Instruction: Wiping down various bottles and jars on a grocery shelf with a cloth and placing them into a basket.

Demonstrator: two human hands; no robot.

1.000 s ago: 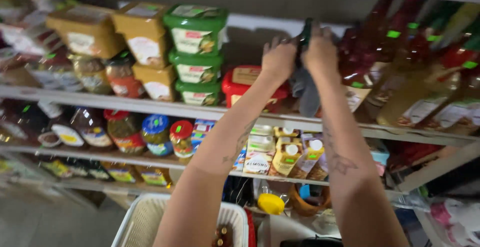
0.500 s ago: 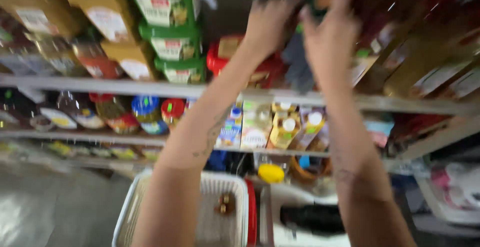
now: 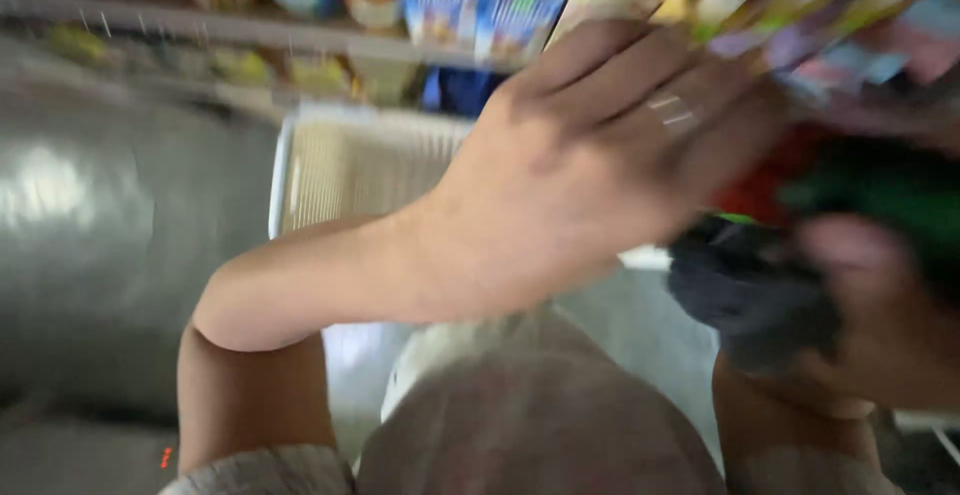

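Whereas both hands earlier reached the upper shelf, left hand (image 3: 590, 165) and right hand (image 3: 880, 325) now lower a blurred dark bottle (image 3: 770, 290), fingers wrapped, above the basket (image 3: 350, 165).

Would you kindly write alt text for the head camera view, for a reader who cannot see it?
Blurred view down at a person's left hand, with a ring, reaching across toward a dark object held by the right hand. Behind are a white basket and a shelf of colourful packages.
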